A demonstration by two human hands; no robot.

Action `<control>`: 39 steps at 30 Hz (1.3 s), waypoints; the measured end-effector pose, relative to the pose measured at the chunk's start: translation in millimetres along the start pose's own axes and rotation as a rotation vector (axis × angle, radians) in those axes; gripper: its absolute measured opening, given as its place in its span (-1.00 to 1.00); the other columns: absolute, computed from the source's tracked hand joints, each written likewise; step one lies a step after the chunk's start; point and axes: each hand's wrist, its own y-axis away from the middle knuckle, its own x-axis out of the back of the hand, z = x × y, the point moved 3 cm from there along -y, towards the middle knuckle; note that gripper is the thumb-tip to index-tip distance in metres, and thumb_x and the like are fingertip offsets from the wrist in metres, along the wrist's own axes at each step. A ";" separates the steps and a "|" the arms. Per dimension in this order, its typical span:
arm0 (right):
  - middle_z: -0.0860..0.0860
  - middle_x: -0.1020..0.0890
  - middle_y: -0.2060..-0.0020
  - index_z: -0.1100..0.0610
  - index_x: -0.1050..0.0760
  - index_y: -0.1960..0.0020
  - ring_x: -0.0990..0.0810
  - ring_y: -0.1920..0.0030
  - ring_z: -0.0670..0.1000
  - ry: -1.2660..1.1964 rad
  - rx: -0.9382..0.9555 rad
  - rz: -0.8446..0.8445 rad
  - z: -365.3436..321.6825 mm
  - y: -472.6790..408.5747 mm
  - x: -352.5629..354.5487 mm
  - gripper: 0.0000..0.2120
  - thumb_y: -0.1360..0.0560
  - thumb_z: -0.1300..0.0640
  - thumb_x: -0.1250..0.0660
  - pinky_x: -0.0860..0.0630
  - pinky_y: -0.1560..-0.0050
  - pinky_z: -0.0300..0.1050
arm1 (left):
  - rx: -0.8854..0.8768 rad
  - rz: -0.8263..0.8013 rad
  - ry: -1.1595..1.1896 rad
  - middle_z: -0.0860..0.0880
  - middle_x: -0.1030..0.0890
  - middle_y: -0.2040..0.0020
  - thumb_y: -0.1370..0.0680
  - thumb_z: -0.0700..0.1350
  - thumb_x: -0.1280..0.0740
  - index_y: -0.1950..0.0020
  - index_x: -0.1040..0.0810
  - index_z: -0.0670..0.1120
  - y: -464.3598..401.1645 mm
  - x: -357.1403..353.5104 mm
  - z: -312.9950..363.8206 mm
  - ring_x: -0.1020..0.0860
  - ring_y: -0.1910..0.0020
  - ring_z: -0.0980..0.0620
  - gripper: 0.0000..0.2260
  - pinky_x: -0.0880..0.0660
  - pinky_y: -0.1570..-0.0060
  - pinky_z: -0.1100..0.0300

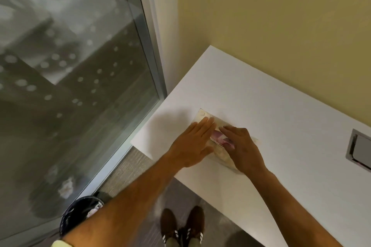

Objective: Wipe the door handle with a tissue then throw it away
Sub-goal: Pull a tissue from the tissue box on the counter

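One tissue pack [217, 140] — soft clear wrap, pale contents, pink label around the slot — lies flat on a white table [281, 146], near its left corner. Both hands rest on it, side by side: left hand [193, 144] flat on the near-left part, fingers together and extended; right hand [244, 148] flat over the right part, index finger at the label. Neither grips anything. Steel-rimmed hatch [359, 150] set in the tabletop, far right. Yellow wall [281, 16] behind; glass panel [70, 86] left. Dark bin [80, 214] on the floor below — brown shoes [182, 226] beside.
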 end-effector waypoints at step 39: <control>-0.24 -0.51 -0.04 -0.10 -0.51 0.02 -0.54 -0.11 -0.10 -0.624 0.387 -0.056 -391.6 85.3 54.5 -0.72 -0.45 0.28 -0.39 -0.58 -0.11 -0.15 | 0.733 0.783 0.675 0.18 -0.63 0.21 -0.56 -0.19 -0.47 0.00 -0.78 -0.16 421.9 208.2 38.9 -0.55 0.21 0.29 -0.90 -0.45 0.08 0.29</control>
